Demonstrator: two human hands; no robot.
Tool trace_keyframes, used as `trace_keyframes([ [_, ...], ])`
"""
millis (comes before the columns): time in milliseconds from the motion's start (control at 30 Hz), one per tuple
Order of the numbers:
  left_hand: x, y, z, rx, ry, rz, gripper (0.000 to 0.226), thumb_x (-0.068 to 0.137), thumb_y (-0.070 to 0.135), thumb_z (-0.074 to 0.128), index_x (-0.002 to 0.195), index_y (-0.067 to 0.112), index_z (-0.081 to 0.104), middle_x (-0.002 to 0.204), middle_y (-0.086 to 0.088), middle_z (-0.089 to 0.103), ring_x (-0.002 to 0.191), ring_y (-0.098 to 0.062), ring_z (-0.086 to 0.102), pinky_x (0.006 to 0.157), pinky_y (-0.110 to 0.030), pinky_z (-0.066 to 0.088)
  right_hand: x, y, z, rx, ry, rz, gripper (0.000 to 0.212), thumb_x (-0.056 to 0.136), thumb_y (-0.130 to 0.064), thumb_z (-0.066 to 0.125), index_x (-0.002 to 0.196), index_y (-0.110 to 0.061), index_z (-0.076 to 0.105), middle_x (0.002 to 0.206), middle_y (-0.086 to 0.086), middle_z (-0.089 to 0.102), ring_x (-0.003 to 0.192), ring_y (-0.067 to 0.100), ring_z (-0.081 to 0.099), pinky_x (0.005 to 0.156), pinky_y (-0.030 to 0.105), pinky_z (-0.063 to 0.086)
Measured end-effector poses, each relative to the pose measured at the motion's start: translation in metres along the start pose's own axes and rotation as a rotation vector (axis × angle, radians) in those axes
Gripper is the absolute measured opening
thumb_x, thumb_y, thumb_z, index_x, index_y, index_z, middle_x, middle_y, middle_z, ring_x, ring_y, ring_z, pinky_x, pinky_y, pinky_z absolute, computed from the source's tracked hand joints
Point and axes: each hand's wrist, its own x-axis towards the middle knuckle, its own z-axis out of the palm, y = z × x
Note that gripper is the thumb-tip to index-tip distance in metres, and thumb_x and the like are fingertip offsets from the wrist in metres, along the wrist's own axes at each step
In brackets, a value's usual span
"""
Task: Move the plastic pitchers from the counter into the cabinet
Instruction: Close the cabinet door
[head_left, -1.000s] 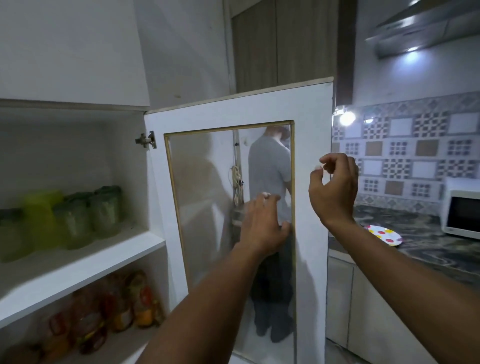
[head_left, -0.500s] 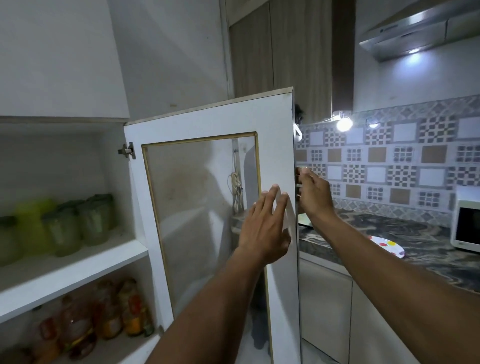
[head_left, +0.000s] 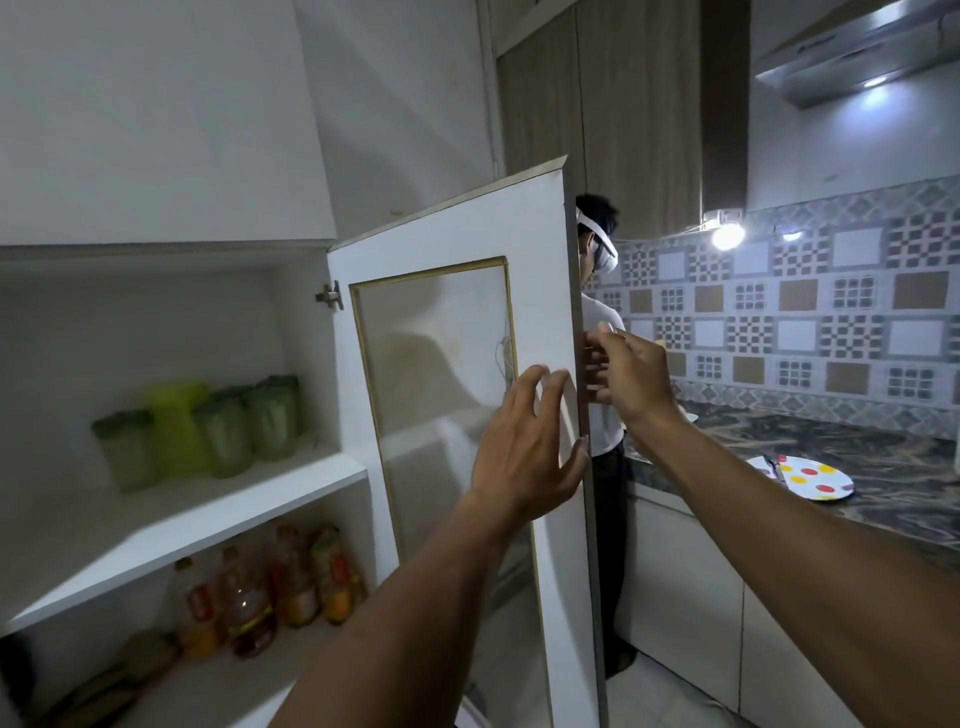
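Several translucent plastic pitchers with green lids (head_left: 223, 436) and one yellow-green pitcher (head_left: 176, 426) stand together on the upper shelf (head_left: 182, 525) of the open white cabinet. The cabinet door (head_left: 452, 239), white with a framed glass panel, juts out toward me. My left hand (head_left: 524, 447) lies flat on the door's inner face near its free edge, fingers spread. My right hand (head_left: 631, 379) is at that edge with its fingers curled round onto the door's outer side. Neither hand holds a pitcher.
Several bottles (head_left: 249, 603) fill the lower shelf. Another person (head_left: 597, 244) with a white headset stands just behind the door at the dark marble counter (head_left: 857, 447), which carries a dotted plate (head_left: 810, 478). Patterned tiles and a range hood are on the right.
The door has swung from nearly face-on to more edge-on. My right hand went from hanging free to the door's edge, and my left hand slid along the door with it.
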Motion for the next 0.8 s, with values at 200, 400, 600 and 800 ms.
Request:
trace_keyframes([
  [200, -0.068, -0.029, -0.081, -0.016, 0.05, -0.052, 0.076, 0.086, 0.049, 0.064, 0.143, 0.011, 0.032, 0.145, -0.01, 0.039, 0.109, -0.024, 0.058, 0.083, -0.03, 0.056, -0.084, -0.038, 0.065, 0.064, -0.15, 0.02, 0.036, 0.104, -0.026, 0.046, 0.096, -0.002, 0.072, 0.077, 0.003, 0.072, 0.058, 0.003, 0.069, 0.05, 0.024, 0.058],
  [400, -0.135, -0.067, -0.172, -0.002, 0.057, -0.19, 0.067, 0.088, 0.036, 0.068, 0.139, 0.011, 0.033, 0.134, -0.011, 0.049, 0.097, -0.023, 0.062, 0.075, -0.03, 0.054, -0.148, -0.055, 0.148, 0.037, -0.312, -0.028, 0.032, 0.104, -0.029, 0.046, 0.092, -0.022, 0.075, 0.092, -0.004, 0.077, 0.085, 0.013, 0.075, 0.068, 0.039, 0.064],
  [600, -0.185, -0.134, -0.236, 0.15, 0.103, -0.244, 0.067, 0.086, 0.03, 0.068, 0.139, 0.01, 0.032, 0.13, -0.014, 0.054, 0.1, -0.027, 0.062, 0.074, -0.032, 0.055, -0.182, -0.055, 0.243, 0.024, -0.431, -0.136, 0.027, 0.101, -0.028, 0.049, 0.1, -0.025, 0.076, 0.098, -0.004, 0.078, 0.089, 0.008, 0.074, 0.069, 0.04, 0.063],
  [800, -0.231, -0.225, -0.281, 0.422, 0.121, -0.273, 0.079, 0.084, 0.017, 0.069, 0.149, -0.011, 0.033, 0.153, -0.03, 0.04, 0.14, -0.039, 0.043, 0.11, -0.041, 0.045, -0.198, -0.029, 0.348, -0.137, -0.546, -0.449, 0.032, 0.097, -0.026, 0.054, 0.119, -0.015, 0.074, 0.119, 0.001, 0.073, 0.109, 0.014, 0.066, 0.096, 0.038, 0.054],
])
